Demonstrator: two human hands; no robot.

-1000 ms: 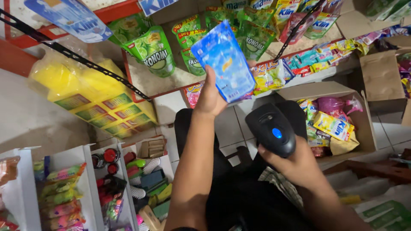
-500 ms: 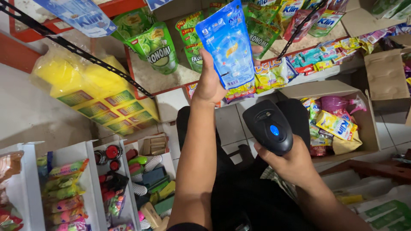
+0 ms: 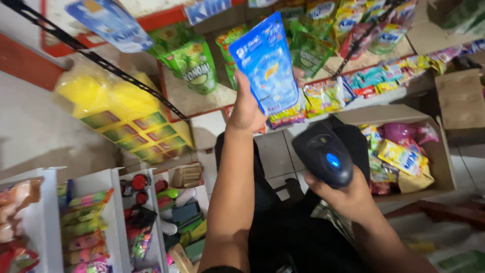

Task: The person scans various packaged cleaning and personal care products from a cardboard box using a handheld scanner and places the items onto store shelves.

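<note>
My left hand (image 3: pixel 246 108) has the blue refill pouch (image 3: pixel 266 64) raised in front of me, above the tiled floor and level with the hanging green sachets (image 3: pixel 194 65). I judge it a soft, floppy thing: a thin glossy film that would slide under a loose pinch and buckle if squeezed in the middle, light enough for one hand, with whatever is inside sagging toward the low end. So I hold it by its lower edge, thumb behind and fingers closed round the side, the flat printed face turned toward me. That arm is stretched almost straight, wrist bent back a little. My right hand (image 3: pixel 348 194) sits lower and nearer my body, fingers wrapped fully round the grip of a black handheld scanner (image 3: pixel 323 154), its blue light showing on top and its head angled up toward the pouch, though well apart from it. A cardboard box (image 3: pixel 444 151) of mixed packets lies beside that hand.
</note>
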